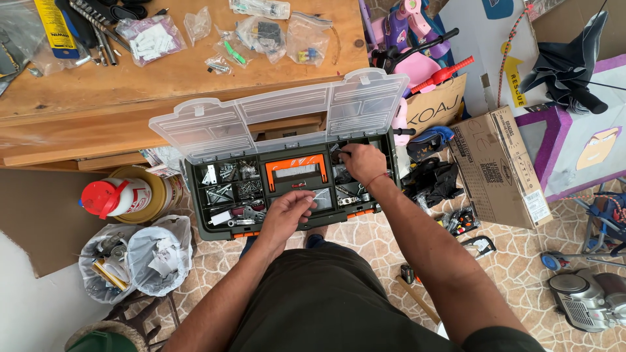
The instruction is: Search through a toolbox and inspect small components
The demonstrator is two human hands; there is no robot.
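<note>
Both hands at work over an open parts organizer held on the lap.

Left hand [287, 212] rests at the near edge of the dark organizer case [195, 195], fingers curled narrow on a small clear bag [322, 198]. Right hand [362, 163] reaches into a compartment on the far right side, fingertips pinched on a small metal piece too small to identify. Clear lid [274, 117] stands open, tilted toward the wooden workbench [98, 91]; an orange handle [297, 171] sits at the case's centre. Small clear plastic bags [150, 39] of hardware lie on the bench top. A brown cardboard box [502, 169] with dark print and a white label stands on the tiled floor, right. White bottle with red cap [117, 195] lies at left, beside a tin.
</note>
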